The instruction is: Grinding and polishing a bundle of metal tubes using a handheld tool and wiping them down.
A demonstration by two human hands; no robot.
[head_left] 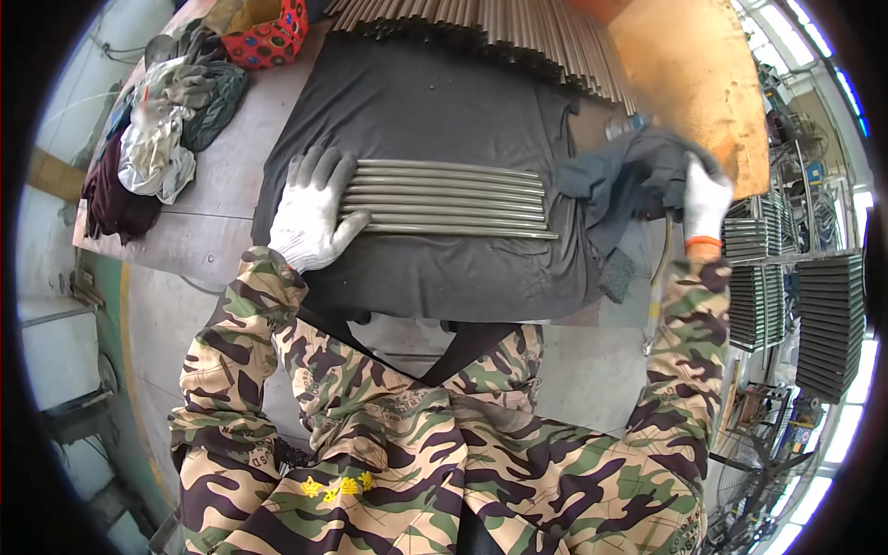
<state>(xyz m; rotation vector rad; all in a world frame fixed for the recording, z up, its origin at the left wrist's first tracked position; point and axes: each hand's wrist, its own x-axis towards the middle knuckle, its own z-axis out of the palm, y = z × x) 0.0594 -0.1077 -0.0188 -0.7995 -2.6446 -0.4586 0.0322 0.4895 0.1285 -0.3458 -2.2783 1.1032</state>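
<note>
left hand [310, 215] flat, open on metal rods [449, 199] mid-worktop [213, 194] | right hand [706, 199] grip closed on dark cloth [620, 176] | step: likely wiping rods; next needs cloth brought over

Camouflage sleeves [250, 305], white-gloved left hand [310, 217]

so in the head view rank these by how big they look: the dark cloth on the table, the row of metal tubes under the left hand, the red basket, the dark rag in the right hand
1. dark cloth
2. row of metal tubes
3. dark rag, though bunched up, so close to the tubes
4. red basket, partly cut off and farther away, so unsure
</note>
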